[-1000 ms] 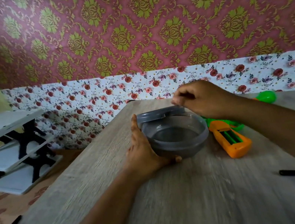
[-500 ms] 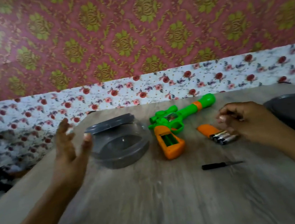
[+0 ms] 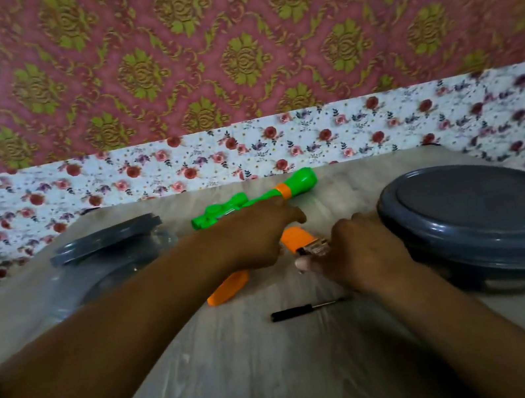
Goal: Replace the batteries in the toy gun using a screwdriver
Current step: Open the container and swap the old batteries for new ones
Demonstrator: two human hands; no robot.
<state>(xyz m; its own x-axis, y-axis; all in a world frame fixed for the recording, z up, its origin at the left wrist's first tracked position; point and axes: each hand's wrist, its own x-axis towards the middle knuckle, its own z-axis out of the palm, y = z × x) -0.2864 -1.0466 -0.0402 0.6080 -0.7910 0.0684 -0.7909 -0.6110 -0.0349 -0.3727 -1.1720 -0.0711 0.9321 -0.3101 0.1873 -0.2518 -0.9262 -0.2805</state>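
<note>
A grey wood-grain table [image 3: 251, 391] holds two round grey plastic containers: one at the left [image 3: 94, 282], translucent, lid [image 3: 106, 239] resting askew on its rim, contents unclear; one at the right [image 3: 488, 230] with its lid on. Between them lies the toy gun [image 3: 253, 196] — green barrel, orange grip. The left hand [image 3: 253, 235] rests curled over the gun's middle; whether it grips is unclear. The right hand [image 3: 359, 248] curls around batteries [image 3: 314, 247] beside an orange cover [image 3: 297, 238]. A black screwdriver [image 3: 302, 311] lies nearer.
</note>
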